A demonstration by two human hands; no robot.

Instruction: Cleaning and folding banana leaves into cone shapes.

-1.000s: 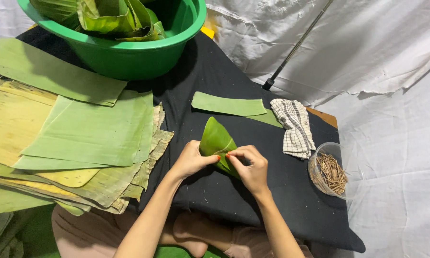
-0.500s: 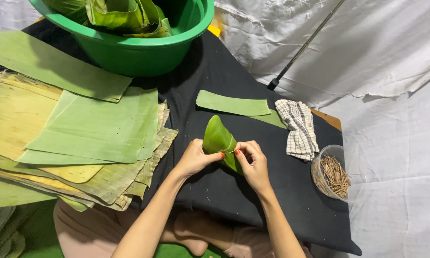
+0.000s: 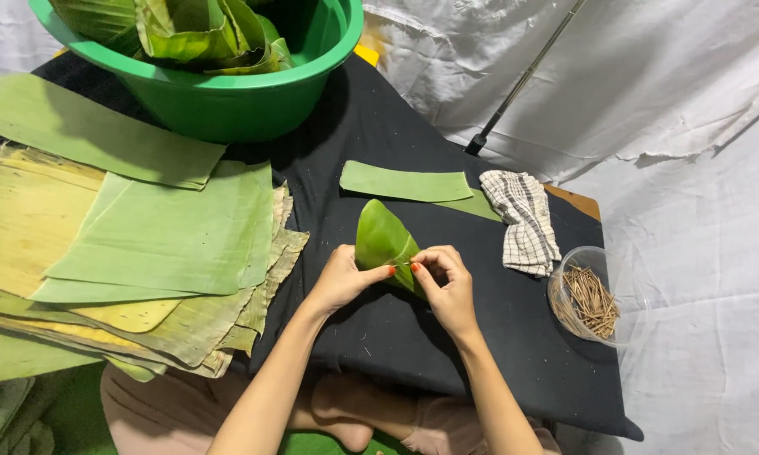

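Both grips pinch the leaf cone (image 3: 385, 243) at its lower edge: left hand (image 3: 343, 280) and right hand (image 3: 447, 282) closed on it, tip pointing up-away.

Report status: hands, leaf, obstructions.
Left hand and right hand both pinch the folded banana-leaf cone. Cone raised over black cloth. Nothing blocking.

A single head-worn camera looks steeply down from above the black-draped bench (image 3: 447, 354), close over the person's forearms. It faces away from the body, toward the green basin (image 3: 219, 101) at the far edge.
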